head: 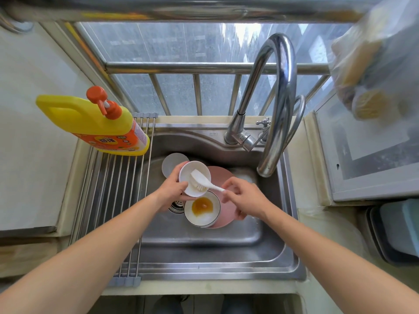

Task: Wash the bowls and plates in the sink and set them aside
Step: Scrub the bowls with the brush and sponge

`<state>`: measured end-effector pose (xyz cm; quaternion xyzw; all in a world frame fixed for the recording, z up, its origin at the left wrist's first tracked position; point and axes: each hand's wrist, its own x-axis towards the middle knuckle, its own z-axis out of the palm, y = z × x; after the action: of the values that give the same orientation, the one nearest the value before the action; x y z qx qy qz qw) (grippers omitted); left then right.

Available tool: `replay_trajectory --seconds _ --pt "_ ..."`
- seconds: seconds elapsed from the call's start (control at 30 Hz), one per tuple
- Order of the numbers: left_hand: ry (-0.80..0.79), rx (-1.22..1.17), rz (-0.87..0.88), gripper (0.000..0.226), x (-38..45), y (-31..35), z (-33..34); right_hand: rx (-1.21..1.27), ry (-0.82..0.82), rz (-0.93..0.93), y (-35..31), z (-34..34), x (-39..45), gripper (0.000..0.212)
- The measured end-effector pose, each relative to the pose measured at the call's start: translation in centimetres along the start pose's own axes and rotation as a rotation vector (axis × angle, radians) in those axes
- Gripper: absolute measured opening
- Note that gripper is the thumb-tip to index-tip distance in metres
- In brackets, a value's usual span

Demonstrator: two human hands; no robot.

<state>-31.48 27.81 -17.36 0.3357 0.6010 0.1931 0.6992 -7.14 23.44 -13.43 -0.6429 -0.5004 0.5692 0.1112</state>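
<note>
From the head view, my left hand [171, 186] grips a small white bowl [195, 179] by its near-left rim, tilted over the sink [204, 243], just above the drain [176, 206]. My right hand [243, 198] pinches the thin handle of a white brush [200, 181], its bristles down inside the bowl. Below them sits a second white bowl [201, 211] with orange sauce residue, resting on a pink plate [223, 177]; a grey plate [173, 163] lies at the far left of the basin.

The risks, as I judge them: my hold on the bowl is only at one edge, so a hard scrub stroke could lever it out of my wet fingers and drop it onto the dirty bowl beneath, chipping both. The fingertip pinch on the handle is light; pressing harder could twist the brush loose. The faucet [276, 109] spout hangs just to the right, so lifting the bowl carelessly could knock it. The detergent bottle [95, 123] lies on the drying rack [113, 200] at left, taking up space where I would set clean dishes.
</note>
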Motion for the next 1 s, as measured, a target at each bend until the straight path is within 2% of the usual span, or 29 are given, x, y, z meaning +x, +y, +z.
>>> replay_trajectory --seconds 0.1,0.23,0.4,0.47,0.6,0.63,0.67,0.7,0.8,0.87,0.93,1.0 --pt "-0.001 0.004 -0.023 0.074 -0.1 -0.1 0.1 -0.376 0.172 -0.125 1.1 0.1 0.0 0.015" --pt "-0.015 0.037 -0.036 0.076 -0.2 -0.4 0.3 -0.569 0.081 -0.218 0.4 0.5 -0.3 0.014" --pt "-0.029 -0.007 -0.053 0.078 -0.2 -0.2 0.3 -0.924 0.242 -0.253 -1.0 -0.1 -0.9 0.013" --pt "-0.025 -0.015 -0.058 0.076 -0.1 -0.1 0.6 -0.834 0.173 -0.178 -1.6 0.5 -1.2 0.012" --pt "0.013 -0.057 -0.084 0.073 0.0 -0.4 0.2 -0.112 -0.071 0.114 -2.4 -0.1 -0.6 0.018" --pt "0.013 -0.064 -0.086 0.073 0.0 -0.5 0.0 -0.029 -0.098 0.162 -2.5 -0.5 -0.7 0.019" --pt "0.004 -0.057 -0.084 0.073 0.0 -0.7 -0.1 -0.055 -0.092 0.158 -2.6 -0.9 -0.6 0.019" --pt "-0.009 -0.035 -0.081 0.074 -0.1 -0.7 -0.1 -0.190 -0.045 0.104 -2.7 -1.3 -0.5 0.018" --pt "-0.029 0.009 -0.064 0.076 -0.3 -0.6 0.2 -0.807 0.159 -0.149 -2.9 -1.0 -0.6 0.011" --pt "-0.026 -0.014 -0.058 0.076 -0.3 -0.5 0.4 -1.059 0.203 -0.275 -3.0 -0.1 -0.9 0.010" --pt "-0.017 -0.017 -0.050 0.076 -0.1 -0.4 0.5 -1.051 0.172 -0.269 -2.4 0.9 -1.2 0.010" --pt "0.008 -0.012 -0.034 0.075 0.0 -0.6 0.4 -0.736 0.108 -0.149 -2.0 1.1 -1.2 0.005"
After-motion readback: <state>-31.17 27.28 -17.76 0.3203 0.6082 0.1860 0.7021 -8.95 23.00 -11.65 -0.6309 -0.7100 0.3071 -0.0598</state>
